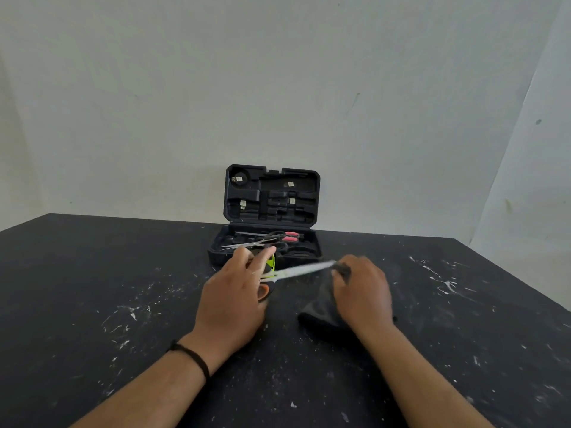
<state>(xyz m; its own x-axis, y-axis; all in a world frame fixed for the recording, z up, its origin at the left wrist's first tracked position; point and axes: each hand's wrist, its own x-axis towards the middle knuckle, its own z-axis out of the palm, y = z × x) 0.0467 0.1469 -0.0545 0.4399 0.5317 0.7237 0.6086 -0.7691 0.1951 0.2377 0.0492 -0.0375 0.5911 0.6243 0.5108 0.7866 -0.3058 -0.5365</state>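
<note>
Before the black plastic tool case [216, 257], left hand [230, 301] grips orange-handled steel scissors [302, 270]; right hand [364, 295] pinches dark cloth [321, 307] round the blade; wiping seems unfinished.

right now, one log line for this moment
left hand: holds scissors | right hand: grips dark cloth over scissors tip | case: open

Your scissors [304, 269], orange-and-black handles at 8 o'clock, run nearly level, their blurred pale blades pointing to 2 o'clock, tips meeting your dark cloth [321, 307], which hangs crumpled toward 5 o'clock
</note>
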